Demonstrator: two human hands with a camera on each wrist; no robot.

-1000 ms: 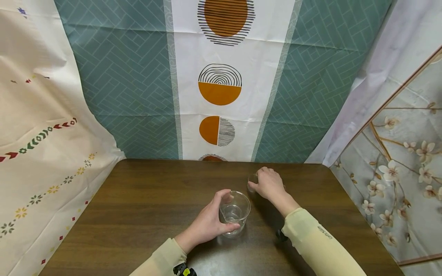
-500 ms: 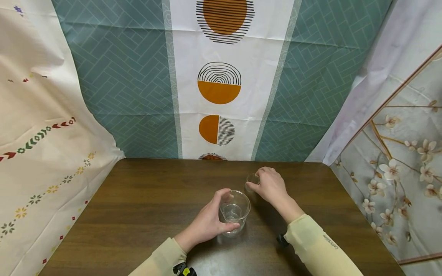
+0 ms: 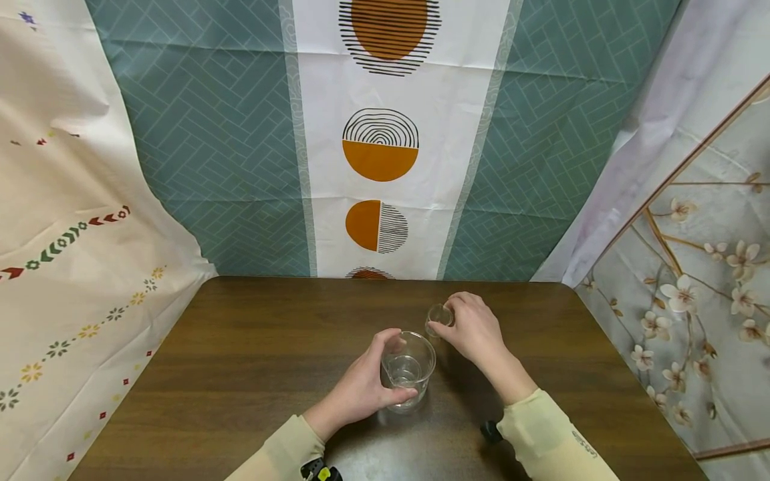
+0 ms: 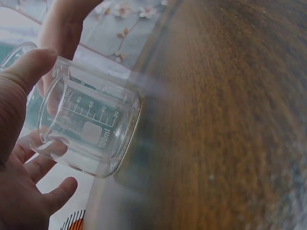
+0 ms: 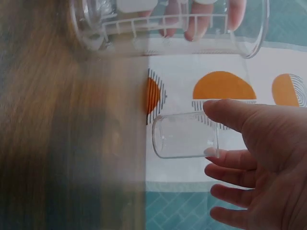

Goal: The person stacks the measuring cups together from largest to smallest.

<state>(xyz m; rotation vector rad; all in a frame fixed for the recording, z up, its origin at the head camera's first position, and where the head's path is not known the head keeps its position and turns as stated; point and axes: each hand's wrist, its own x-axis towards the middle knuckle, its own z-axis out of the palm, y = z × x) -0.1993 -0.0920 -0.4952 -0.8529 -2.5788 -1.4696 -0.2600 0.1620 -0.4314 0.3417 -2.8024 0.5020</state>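
Near the middle of the table, my left hand (image 3: 357, 391) grips a large clear glass beaker (image 3: 430, 361) standing upright, thumb on the near side and fingers around the far side. A smaller beaker (image 4: 91, 115) sits nested inside it, with white graduations and "100ml" showing in the left wrist view. Farther back and to the right, my right hand (image 3: 475, 327) pinches a small clear beaker (image 5: 184, 136) near its rim between thumb and index finger. The other right fingers (image 5: 232, 196) extend beside it. This small beaker stands upright close to the tabletop, a short gap from the large one.
The dark wooden table (image 3: 252, 361) ends at a patterned teal and white cloth (image 3: 228, 167) behind. A cream cloth (image 3: 78, 300) hangs along the left side and a floral cloth (image 3: 692, 334) along the right.
My right hand has turned slightly and its forearm has swung right, with the small beaker shifting a little left and showing more. My left hand and the large beaker stay in place.
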